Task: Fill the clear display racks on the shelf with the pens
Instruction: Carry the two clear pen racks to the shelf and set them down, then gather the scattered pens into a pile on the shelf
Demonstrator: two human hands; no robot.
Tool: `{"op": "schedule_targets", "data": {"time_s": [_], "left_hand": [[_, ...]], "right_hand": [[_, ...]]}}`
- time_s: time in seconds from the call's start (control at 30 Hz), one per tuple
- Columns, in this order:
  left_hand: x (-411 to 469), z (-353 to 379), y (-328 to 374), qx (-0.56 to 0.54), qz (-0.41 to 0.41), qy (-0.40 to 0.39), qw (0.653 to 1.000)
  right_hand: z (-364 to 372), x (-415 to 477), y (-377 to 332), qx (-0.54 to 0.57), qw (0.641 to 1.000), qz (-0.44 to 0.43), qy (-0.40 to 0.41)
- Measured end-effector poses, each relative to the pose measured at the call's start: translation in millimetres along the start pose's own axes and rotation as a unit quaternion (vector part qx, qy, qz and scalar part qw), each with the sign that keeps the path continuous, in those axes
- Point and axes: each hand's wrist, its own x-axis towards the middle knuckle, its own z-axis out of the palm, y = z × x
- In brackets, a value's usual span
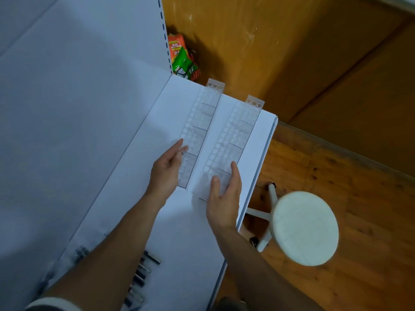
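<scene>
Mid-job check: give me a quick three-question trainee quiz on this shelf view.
1. True or false: the left rack already holds pens.
2. The right hand touches: A) the left rack, B) the right rack, C) neither.
3. What stands on the floor beside the shelf?

Key: 1 false; 2 B; 3 the stool.
</scene>
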Motion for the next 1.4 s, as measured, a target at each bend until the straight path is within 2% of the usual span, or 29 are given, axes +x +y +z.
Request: {"op": "schedule_targets", "data": {"time_s": [0.47, 0.6, 0.77, 0.97, 1.07, 1.13, 1.23, 1.4], "left_hand": [[5.9, -12.4, 5.4, 0.029, -0.004, -0.004, 1.0], [-5.8, -20.1, 16.2, 0.048, -0.011, 0.012, 0.999], [-46.8, -32.5, 32.0, 0.14, -0.02, 0.027, 0.99], [-125.2, -52.4, 36.7, 0.292, -0.052, 0.037, 0.954], [-172.9, -52.8, 32.8, 0.322, -0.077, 0.066, 0.941], [-209.7, -48.0, 23.2, 0.308, -0.089, 0.1, 0.942], [-275.3, -40.6, -3.0, 0.277, -0.118, 0.144, 0.942], [-394.4, -44.5, -62.8, 0.213, -0.222, 0.242, 0.92]], "right_hand": [[-19.3, 8.1, -1.9, 0.003, 0.999, -0.004, -0.045], [-36.9, 9.9, -1.3, -0.056, 0.995, -0.022, -0.076], [-71.1, 17.7, -7.6, -0.18, 0.972, -0.066, -0.138], [-113.2, 14.2, -15.7, -0.276, 0.924, -0.101, -0.244], [-127.9, -3.2, -19.4, -0.34, 0.874, -0.14, -0.319], [-131.7, -18.5, -18.5, -0.369, 0.839, -0.177, -0.359], [-127.0, -46.5, -11.2, -0.376, 0.804, -0.22, -0.404], [-100.5, -117.0, 18.8, -0.385, 0.733, -0.274, -0.489]]}}
